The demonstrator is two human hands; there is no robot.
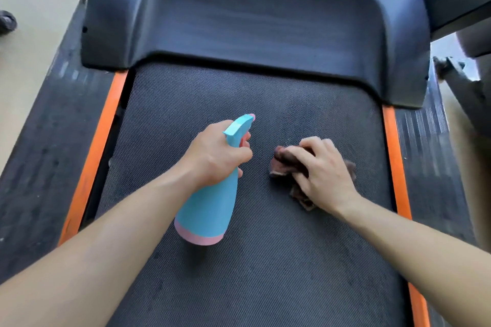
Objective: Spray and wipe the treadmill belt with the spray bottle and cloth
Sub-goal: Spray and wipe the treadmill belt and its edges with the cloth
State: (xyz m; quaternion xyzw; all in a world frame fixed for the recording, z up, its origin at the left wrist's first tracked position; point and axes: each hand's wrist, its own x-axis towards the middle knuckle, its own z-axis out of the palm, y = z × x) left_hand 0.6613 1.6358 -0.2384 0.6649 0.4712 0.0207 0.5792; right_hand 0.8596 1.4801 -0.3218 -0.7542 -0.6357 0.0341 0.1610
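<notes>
Treadmill belt (265, 260): dark, fine dotted texture, runs near to far thru mid-frame. Left orange strip (106, 141) and right orange strip (396, 154) edge it, w/ a dark ribbed side rail (39, 167) outside the left one. Far end goes under the black motor cover (252, 21). On the belt, right of centre at mid-depth: crumpled brown cloth (285, 160), right hand (324, 170) on top of it.

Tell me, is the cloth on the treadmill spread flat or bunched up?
Bunched up. The cloth lies crumpled on the belt under the right hand, corners sticking out.
</notes>
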